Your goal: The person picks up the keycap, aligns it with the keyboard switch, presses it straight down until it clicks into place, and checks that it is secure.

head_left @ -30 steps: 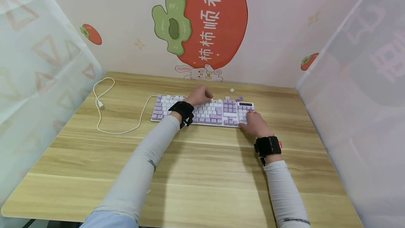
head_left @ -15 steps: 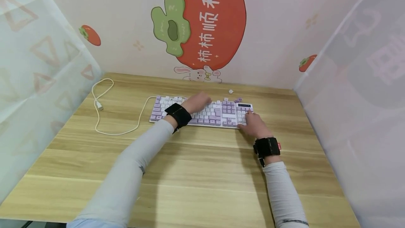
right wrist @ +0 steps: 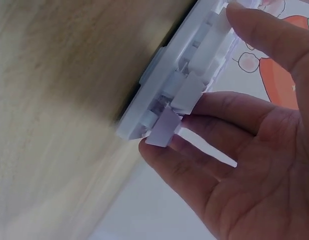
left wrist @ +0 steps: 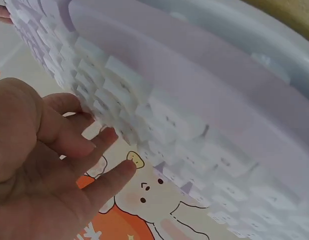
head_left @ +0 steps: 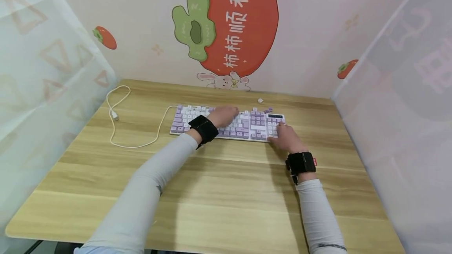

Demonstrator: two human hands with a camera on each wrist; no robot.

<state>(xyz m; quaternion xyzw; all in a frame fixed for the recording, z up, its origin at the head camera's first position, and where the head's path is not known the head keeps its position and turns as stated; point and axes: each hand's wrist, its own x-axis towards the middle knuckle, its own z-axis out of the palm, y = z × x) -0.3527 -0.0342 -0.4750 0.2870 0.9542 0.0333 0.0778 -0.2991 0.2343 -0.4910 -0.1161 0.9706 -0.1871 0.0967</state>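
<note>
A white and purple keyboard (head_left: 233,132) lies near the back of the wooden table in the head view. My left hand (head_left: 223,116) is over its upper middle, palm down, with the fingertips at the far rows of keys. In the left wrist view the thumb and fingers (left wrist: 102,185) are loosely bent, and the index tip is hidden behind white keys (left wrist: 129,110). At the right end, my right hand (head_left: 286,138) holds the keyboard by its corner, thumb at the front edge and fingers by the number pad. In the right wrist view its fingertips touch the edge keycaps (right wrist: 188,95).
Behind the keyboard lie a loose white keycap (head_left: 260,100) and small purple keycaps (head_left: 268,110). Another white keycap (head_left: 255,109) sits at the far edge. A white cable (head_left: 134,147) loops over the left side of the table (head_left: 226,207) to its USB plug (head_left: 114,115).
My left hand has come down from a raised pinch at the far edge to lie flatter over the keys, its forearm swinging left. The right hand stays in place.
</note>
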